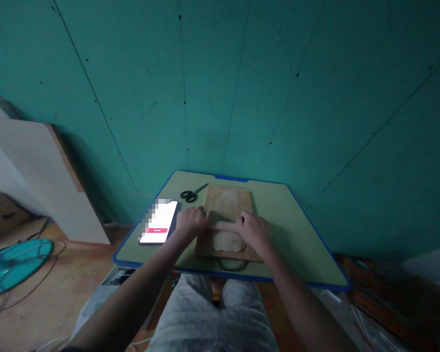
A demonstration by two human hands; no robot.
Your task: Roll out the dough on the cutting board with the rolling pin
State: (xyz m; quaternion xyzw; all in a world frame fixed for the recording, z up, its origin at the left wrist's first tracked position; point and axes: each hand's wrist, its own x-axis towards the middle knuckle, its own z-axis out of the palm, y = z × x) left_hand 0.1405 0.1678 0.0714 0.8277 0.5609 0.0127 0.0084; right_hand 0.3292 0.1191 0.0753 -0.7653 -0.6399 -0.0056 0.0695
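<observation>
A wooden cutting board (pixel 227 200) with a metal handle at its near end lies on the small table. On its near half rests a flattened piece of pale dough (pixel 228 242) with a few slanted marks on its surface. A rolling pin (pixel 223 226) lies crosswise at the dough's far edge. My left hand (pixel 192 220) is closed around the pin's left end. Around the right end my right hand (pixel 254 227) is wrapped, thumb side up. Both pin ends are hidden inside the hands.
Black-handled scissors (pixel 193 193) lie left of the board's far end. A lit phone (pixel 159 222) sits near the left edge of the blue-rimmed table (pixel 297 234). The green wall (pixel 234 98) rises behind it. A pale panel (pixel 40 171) leans at left.
</observation>
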